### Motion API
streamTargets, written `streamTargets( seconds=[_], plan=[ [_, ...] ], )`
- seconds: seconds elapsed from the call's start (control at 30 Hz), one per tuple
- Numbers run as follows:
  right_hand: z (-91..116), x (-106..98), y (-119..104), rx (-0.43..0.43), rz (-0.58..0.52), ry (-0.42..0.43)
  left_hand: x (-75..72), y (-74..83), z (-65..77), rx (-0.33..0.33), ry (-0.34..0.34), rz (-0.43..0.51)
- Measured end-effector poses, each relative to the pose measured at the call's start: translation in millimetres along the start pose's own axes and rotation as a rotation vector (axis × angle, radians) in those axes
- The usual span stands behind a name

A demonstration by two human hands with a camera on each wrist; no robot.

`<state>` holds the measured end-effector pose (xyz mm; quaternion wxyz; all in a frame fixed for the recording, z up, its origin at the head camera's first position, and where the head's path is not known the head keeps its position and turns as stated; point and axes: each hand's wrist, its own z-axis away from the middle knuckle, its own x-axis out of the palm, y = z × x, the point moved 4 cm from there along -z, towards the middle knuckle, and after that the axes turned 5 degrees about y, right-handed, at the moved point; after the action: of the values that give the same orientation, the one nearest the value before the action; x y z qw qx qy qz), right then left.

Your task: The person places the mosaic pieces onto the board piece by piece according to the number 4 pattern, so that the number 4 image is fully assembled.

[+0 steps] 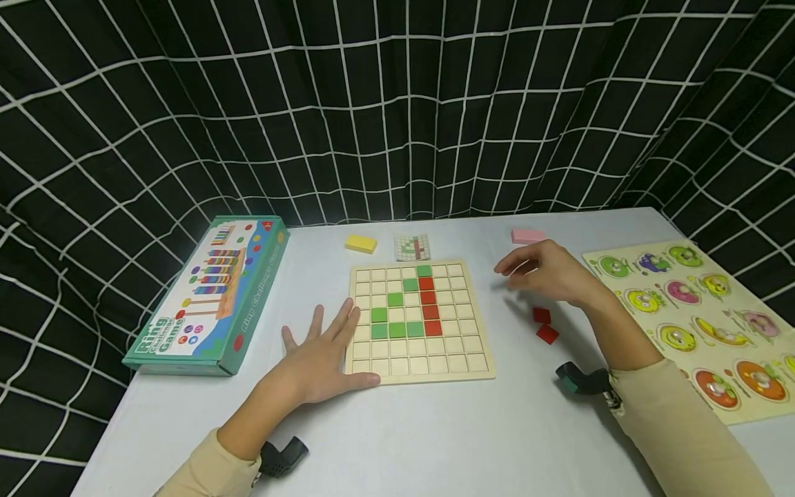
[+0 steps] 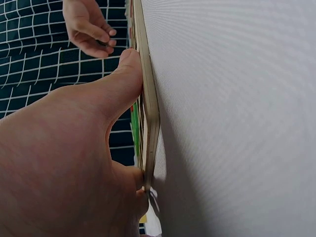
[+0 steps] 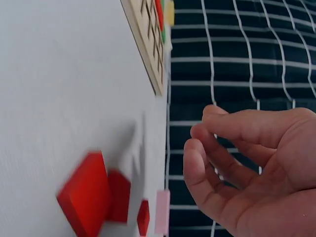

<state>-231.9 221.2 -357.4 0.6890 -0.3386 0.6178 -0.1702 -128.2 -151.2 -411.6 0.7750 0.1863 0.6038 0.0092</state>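
A wooden grid board (image 1: 459,348) lies on the table, with several green tiles (image 1: 396,330) and a column of red tiles (image 1: 429,297) in its squares. My left hand (image 1: 317,366) rests at the board's near left corner, fingers spread along the left side and thumb at the front edge. In the left wrist view the thumb (image 2: 129,59) touches the board's rim. To the right of the board, my right hand (image 1: 549,273) is raised above the table, fingers loosely bent and nothing between them. Loose red tiles (image 1: 547,334) lie beneath it, one large in the right wrist view (image 3: 86,195).
Behind the board are a yellow block (image 1: 361,244), a small pattern card (image 1: 412,247) and a pink block (image 1: 528,237). A ring game box (image 1: 211,297) stands at the left. On the right lies a fruit and vegetable picture board (image 1: 667,338). A black gridded curtain (image 1: 385,124) hangs behind.
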Motion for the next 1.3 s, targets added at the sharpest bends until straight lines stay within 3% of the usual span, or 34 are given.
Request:
streamTargets(
  seconds=[0.27,0.57,1.3],
  plan=[
    [-1,-15,22,0.022,0.019,-0.005,1.7,-1.3,-0.8,0.000,0.001,-0.009],
    [-2,-18,50,0.041,0.075,-0.018,4.2,-1.0,-1.5,0.000,-0.002,-0.009],
    [-6,-19,63,0.067,0.163,-0.002,2.9,-1.3,-1.6,-0.002,0.000,-0.023]
  ],
)
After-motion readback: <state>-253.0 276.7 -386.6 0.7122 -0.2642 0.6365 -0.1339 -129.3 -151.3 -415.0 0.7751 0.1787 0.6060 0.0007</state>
